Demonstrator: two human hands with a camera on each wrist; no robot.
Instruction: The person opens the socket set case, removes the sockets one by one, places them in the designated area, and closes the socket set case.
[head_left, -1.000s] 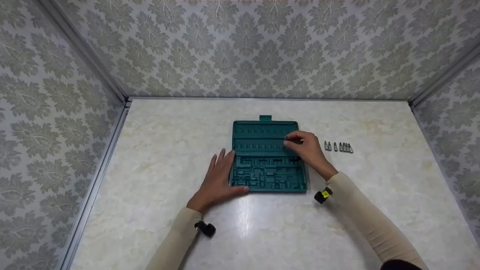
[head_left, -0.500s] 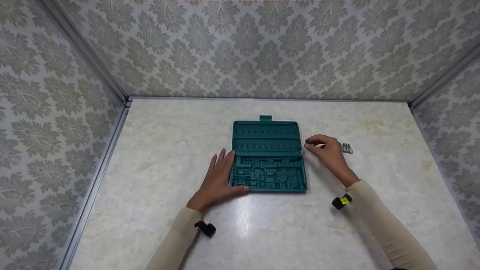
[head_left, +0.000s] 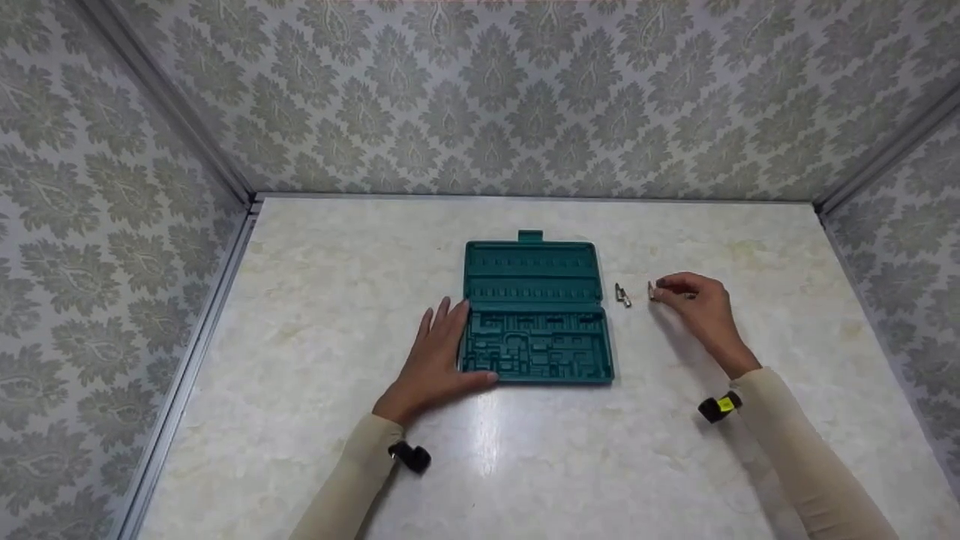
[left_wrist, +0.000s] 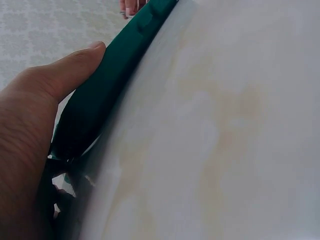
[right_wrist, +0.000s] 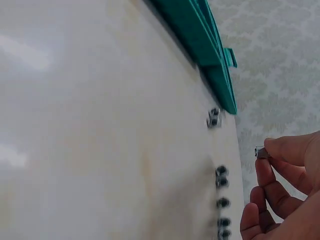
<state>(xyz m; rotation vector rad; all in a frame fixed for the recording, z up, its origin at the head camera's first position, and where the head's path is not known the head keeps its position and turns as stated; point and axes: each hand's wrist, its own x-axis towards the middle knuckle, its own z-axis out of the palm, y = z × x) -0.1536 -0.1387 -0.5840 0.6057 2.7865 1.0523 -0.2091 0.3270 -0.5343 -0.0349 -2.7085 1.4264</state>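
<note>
A green plastic case point(head_left: 532, 345) lies opened flat, its moulded tray nearer me and its slotted lid point(head_left: 532, 274) behind. My left hand point(head_left: 435, 364) rests against the left side of the tray, fingers straight and thumb along the front edge; the left wrist view shows that thumb on the green wall point(left_wrist: 107, 80). To the right of the case, my right hand point(head_left: 697, 300) pinches a small silver bit point(right_wrist: 260, 152) between thumb and forefinger. Two similar bits point(head_left: 622, 295) lie close by the case, and another bit point(head_left: 651, 291) is beside my right fingertips.
More bits point(right_wrist: 223, 202) sit in a row on the table under my right hand, mostly hidden by it in the head view. Patterned wall panels point(head_left: 495, 97) enclose the marbled table point(head_left: 337, 255) at the back and both sides.
My right hand has moved right, from over the lid to the row of bits. Two bits now show beside the case, where the hand was. The left hand and case stay put.
</note>
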